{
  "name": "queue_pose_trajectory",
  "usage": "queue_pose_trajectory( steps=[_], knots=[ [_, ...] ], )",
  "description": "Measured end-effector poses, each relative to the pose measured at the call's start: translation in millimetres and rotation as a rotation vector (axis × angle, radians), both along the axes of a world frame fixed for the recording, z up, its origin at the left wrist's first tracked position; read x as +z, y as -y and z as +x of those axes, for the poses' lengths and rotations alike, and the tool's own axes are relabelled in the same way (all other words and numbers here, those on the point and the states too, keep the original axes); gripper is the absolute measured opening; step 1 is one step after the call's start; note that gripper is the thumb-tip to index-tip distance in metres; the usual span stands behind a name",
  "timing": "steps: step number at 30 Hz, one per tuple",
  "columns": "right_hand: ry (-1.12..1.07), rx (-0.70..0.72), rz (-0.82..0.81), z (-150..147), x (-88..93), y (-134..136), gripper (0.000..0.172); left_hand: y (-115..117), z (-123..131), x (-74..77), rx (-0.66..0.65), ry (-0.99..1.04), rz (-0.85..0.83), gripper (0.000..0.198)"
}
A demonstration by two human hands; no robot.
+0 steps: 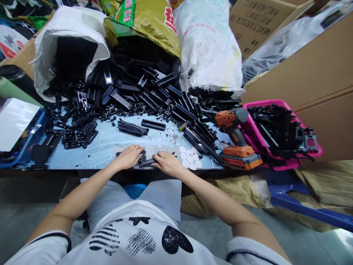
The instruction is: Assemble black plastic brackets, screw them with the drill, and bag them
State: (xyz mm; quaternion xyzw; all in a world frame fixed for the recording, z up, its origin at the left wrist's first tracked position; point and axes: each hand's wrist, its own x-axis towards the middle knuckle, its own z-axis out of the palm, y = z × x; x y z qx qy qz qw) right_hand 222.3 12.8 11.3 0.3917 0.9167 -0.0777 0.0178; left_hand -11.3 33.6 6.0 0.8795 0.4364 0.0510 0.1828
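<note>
My left hand (129,156), with a ring on one finger, is closed on one end of a black bracket-like part (143,161) at the table's front edge. From the other side, my right hand (167,163) has its fingers curled onto a slim dark piece of the same part. A pale flat plate (150,151) lies beneath the hands, partly covered by them. Just right of my right hand are several white round discs (190,156). Beyond the hands, a black folded assembly (132,127) and a long black channel piece (153,124) rest on the blue surface.
Black parts and screws (138,90) are heaped at the back, spilling from a white sack (74,22) and a yellow bag (149,25). An orange cordless drill (237,151) stands right, beside a pink basket (281,103) of black parts. A blue bin (27,147) sits left.
</note>
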Motion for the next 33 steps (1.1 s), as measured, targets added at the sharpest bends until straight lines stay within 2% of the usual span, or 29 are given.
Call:
queue_pose_trajectory(
  steps=[4,7,9,13,18,20,23,25,27,28,29,31,33],
  knots=[
    [0.019,-0.021,0.066,-1.5,-3.3,2.2,0.036,2.1,1.8,2.4,0.016,-0.006,0.011,0.035],
    [0.007,-0.025,0.163,-3.0,-0.6,5.9,0.036,5.8,2.4,4.4,0.04,0.003,0.049,0.063],
    [-0.005,-0.019,0.238,-5.5,4.5,8.0,0.035,8.4,1.9,4.4,0.07,0.028,0.079,0.07],
    [-0.011,-0.013,0.329,-12.3,19.4,8.7,0.03,12.0,-1.4,-0.2,0.104,0.107,0.176,0.054],
    [0.012,0.051,0.34,-15.3,32.9,0.6,0.028,15.6,-7.6,-8.4,0.078,0.169,0.233,0.042],
    [0.007,0.092,0.325,-12.6,30.6,-6.4,0.029,17.3,-5.6,-8.9,0.091,0.163,0.218,0.042],
    [-0.022,0.121,0.269,-3.3,15.4,-17.1,0.034,11.7,4.6,-3.7,0.064,0.121,0.145,0.047],
    [-0.063,0.081,0.227,6.1,-0.2,-20.0,0.036,-5.8,9.6,4.3,0.073,0.133,0.124,0.048],
    [-0.112,0.028,0.194,16.7,-15.5,-17.0,0.036,-36.7,4.7,14.3,0.262,0.178,0.165,0.038],
    [-0.135,0.004,0.181,22.1,-21.8,-13.4,0.036,-55.8,-2.9,18.6,0.475,0.197,0.198,0.027],
    [-0.154,-0.016,0.168,27.2,-26.4,-9.1,0.036,-75.6,-13.7,21.6,0.615,0.197,0.232,0.022],
    [-0.179,-0.037,0.127,36.0,-30.0,-1.9,0.036,-112.3,-40.9,21.4,0.755,0.195,0.247,0.017],
    [-0.202,-0.067,0.085,41.8,-26.5,-3.7,0.035,-138.6,-67.1,13.6,0.791,0.238,0.212,0.018]
  ],
)
